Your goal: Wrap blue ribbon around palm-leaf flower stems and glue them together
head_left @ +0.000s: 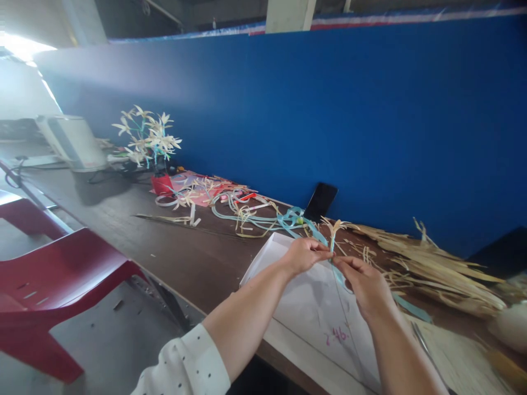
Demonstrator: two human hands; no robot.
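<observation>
Left hand (305, 255) and right hand (368, 285), fingertips close together, each pinch the blue-wrapped stem (332, 244) of a pale flower (337, 225), right of frame centre, above a white tray (300, 304), lower centre-right.

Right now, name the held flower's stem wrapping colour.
The wrapping is light blue, in the head view.

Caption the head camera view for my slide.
Left hand and right hand pinch a pale flower's stem above a white tray.
</observation>
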